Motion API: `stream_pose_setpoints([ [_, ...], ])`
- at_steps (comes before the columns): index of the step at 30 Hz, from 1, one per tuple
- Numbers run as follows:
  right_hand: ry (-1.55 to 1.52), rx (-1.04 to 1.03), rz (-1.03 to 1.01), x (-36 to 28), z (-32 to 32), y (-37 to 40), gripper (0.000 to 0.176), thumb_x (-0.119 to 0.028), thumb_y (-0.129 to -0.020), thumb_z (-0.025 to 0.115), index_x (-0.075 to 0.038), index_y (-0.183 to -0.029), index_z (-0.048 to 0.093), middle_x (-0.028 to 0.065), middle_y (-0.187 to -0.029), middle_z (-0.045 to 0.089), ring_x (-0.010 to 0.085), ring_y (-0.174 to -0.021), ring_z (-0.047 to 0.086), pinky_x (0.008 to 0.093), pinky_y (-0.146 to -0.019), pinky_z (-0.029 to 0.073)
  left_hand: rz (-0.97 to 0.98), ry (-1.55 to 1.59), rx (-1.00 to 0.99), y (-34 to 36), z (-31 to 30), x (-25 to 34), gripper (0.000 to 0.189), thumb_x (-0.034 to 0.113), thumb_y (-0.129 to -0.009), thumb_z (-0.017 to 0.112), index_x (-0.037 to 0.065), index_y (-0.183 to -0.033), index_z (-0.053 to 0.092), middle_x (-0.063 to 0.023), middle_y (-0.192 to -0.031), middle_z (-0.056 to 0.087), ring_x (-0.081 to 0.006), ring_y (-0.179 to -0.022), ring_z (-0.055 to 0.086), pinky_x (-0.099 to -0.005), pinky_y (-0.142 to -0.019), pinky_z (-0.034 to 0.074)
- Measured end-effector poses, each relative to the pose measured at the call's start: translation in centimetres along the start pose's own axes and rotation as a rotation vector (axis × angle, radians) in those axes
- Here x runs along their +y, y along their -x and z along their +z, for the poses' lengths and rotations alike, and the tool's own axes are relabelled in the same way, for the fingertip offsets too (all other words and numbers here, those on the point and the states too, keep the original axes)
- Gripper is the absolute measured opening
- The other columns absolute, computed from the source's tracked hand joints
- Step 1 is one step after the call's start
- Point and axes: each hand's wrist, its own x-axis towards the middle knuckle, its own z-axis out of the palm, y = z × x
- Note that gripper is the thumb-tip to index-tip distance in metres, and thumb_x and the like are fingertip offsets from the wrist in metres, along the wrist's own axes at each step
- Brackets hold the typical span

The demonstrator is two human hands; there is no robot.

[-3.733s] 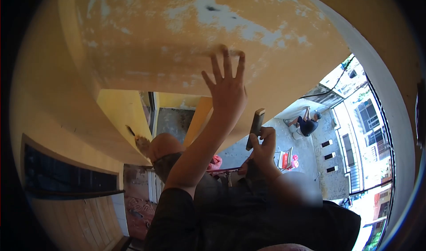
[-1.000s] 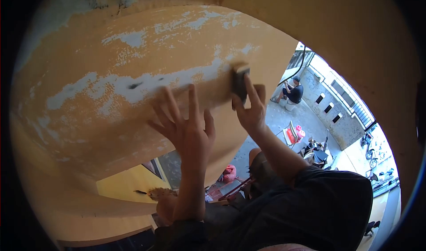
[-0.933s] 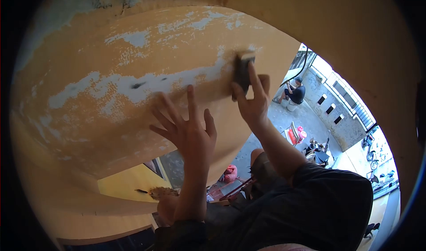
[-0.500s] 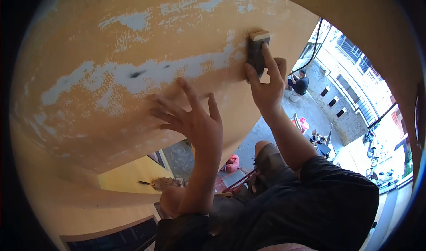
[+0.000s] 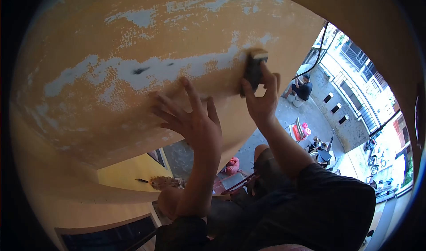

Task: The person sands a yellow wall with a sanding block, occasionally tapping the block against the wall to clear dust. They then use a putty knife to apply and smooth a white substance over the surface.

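We note glare over the street (image 5: 353, 169) at right, soft shadows across the dimmer painted wall (image 5: 186, 36), and fisheye-curved, blackened edges.

Person (image 5: 305, 89) on a white bucket (image 5: 297, 102)

Losing detail at edges and in distance.
Cannot see side of dark block (image 5: 254, 70) facing wall (image 5: 173, 40), under right hand (image 5: 265, 101); cannot fix blurred outer fingers (image 5: 167, 105) of left hand (image 5: 196, 123). Losing black shirt (image 5: 288, 215) and dark panel (image 5: 106, 237) at bottom edge. Cannot sort distant clutter (image 5: 321, 153), motorbikes (image 5: 372, 160) or hands of seated person (image 5: 304, 90), too small.
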Motion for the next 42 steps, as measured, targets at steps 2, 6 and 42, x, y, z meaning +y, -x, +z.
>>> stream_pose_setpoints([
  [2, 0.003, 0.028, -0.019, -0.2, 0.2, -1.2, 0.061, -0.011, -0.076, 0.078, 0.0, -0.131, 0.052, 0.0143, -0.09, 0.051, 0.0258, -0.078, 0.053, 0.0363, -0.07, 0.047, 0.001, -0.015, -0.006, -0.1, 0.1, 0.0, 0.079, 0.034, -0.082, 0.072, 0.025, -0.15, 0.032, -0.0358, -0.153, 0.005, -0.0661, -0.134, 0.008, -0.081, -0.087, 0.028],
  [6, 0.047, -0.005, 0.016, -0.1, -0.5, 0.0, 0.063, -0.012, -0.075, 0.08, 0.0, -0.13, 0.051, 0.0148, -0.092, 0.052, 0.0269, -0.08, 0.055, 0.0366, -0.071, 0.048, 0.014, -0.073, -0.015, 0.0, 0.0, -0.1, 0.082, 0.037, -0.083, 0.07, 0.024, -0.152, 0.028, -0.0335, -0.154, 0.004, -0.0654, -0.134, 0.01, -0.0799, -0.089, 0.029],
  [42, 0.01, 0.002, 0.035, -1.4, -0.4, -2.0, 0.058, -0.01, -0.081, 0.073, 0.0, -0.133, 0.049, 0.0147, -0.091, 0.051, 0.0253, -0.081, 0.052, 0.0363, -0.072, 0.045, -0.008, 0.015, -0.092, -0.1, 0.2, 0.4, 0.088, 0.037, -0.08, 0.074, 0.021, -0.152, 0.026, -0.0398, -0.151, 0.0, -0.0705, -0.131, 0.004, -0.0832, -0.088, 0.022],
])
